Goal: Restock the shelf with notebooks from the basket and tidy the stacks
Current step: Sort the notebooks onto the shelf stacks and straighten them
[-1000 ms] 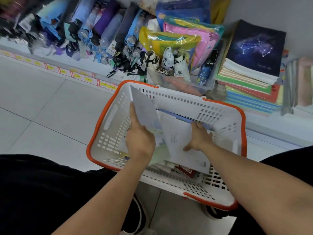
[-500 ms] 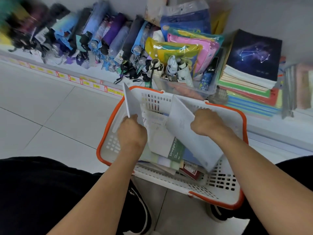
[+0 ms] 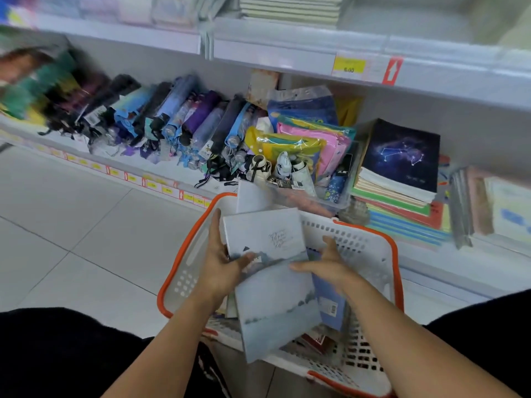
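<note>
While the floor (image 3: 71, 225) fills the far left with pale tiles, a row of folded umbrellas (image 3: 161, 122) lies on the low shelf (image 3: 94, 152) above it, blurry at the left end. Yellow price tags (image 3: 169, 190) run along the shelf's front edge. Next come some bright plastic bags (image 3: 301, 139) (pink, yellow and blue), packed close together beside the umbrellas.

Below them sits the white basket (image 3: 367, 248) with its orange rim, on the floor just in front of the shelf. The left hand (image 3: 222, 262) grips the left edge of a pale blue notebook (image 3: 264, 239), thumb on the cover and fingers behind it. A second pale notebook (image 3: 275, 308) sits just under the first, tilted and sticking out toward the person. The right hand (image 3: 327, 265) is spread, with its straight fingers touching these notebooks from the right side. More notebooks (image 3: 330, 305) lie down in the basket, under and beside the two.

To the right, on the low shelf, a stack of notebooks (image 3: 393, 188) leans a little, with a dark starry notebook (image 3: 402, 153) on top. Higher up, another shelf (image 3: 287, 53) carries a yellow price label (image 3: 349, 66) and a red arrow tag (image 3: 392, 70).
</note>
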The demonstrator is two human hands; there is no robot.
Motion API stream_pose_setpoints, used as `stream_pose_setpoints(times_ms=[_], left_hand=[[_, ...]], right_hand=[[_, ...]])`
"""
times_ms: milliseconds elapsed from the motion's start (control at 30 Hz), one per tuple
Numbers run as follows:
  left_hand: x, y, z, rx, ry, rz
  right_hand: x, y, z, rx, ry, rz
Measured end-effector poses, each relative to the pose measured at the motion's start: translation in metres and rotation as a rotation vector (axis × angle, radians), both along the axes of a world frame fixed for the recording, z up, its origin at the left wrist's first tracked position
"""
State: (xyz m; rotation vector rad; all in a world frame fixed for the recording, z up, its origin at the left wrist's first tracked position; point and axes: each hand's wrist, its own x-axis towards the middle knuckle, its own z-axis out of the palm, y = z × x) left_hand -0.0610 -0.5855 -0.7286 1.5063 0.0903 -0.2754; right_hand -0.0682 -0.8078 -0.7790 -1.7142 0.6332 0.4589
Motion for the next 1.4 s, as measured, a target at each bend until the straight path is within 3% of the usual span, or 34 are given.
stream_pose_setpoints(times_ms=[100,167,300,467,667,867,1033,1200,1300,1400], left_hand=[[0.010,0.009,0.001,-0.068,0.031,-0.113],[0.019,0.006,0.008,-0.059,0.058,-0.185],[0.040,-0.003,0.010,-0.026,0.064,-0.203],[0.040,-0.005,-0.027,0.018,0.157,-0.102],[0.034,-0.003,-0.069,0.169,0.211,-0.112],[0.031,-0.002,-0.075,0.151,0.168,-0.090],[0.040,0.001,-0.028,0.063,0.108,-0.094],[0.058,-0.021,0.075,0.105,-0.236,-0.079],[0.070,-0.047,0.155,0.045,-0.382,-0.085],[0.086,-0.073,0.221,-0.054,-0.420,-0.149]], right_hand=[[0.002,-0.014,-0.003,0.465,-0.017,-0.040],[0.008,-0.016,0.005,0.531,-0.123,-0.068],[0.018,-0.013,0.010,0.331,-0.329,-0.255],[0.003,0.003,-0.013,0.157,-0.330,-0.312],[-0.013,0.007,-0.045,0.107,-0.247,-0.248],[-0.011,0.011,-0.031,0.101,-0.295,-0.182],[0.010,0.012,0.039,0.201,-0.389,-0.175],[0.037,-0.012,0.169,0.288,-0.583,-0.175],[0.038,-0.038,0.247,0.142,-0.743,-0.136],[0.023,-0.060,0.297,-0.015,-0.774,-0.137]])
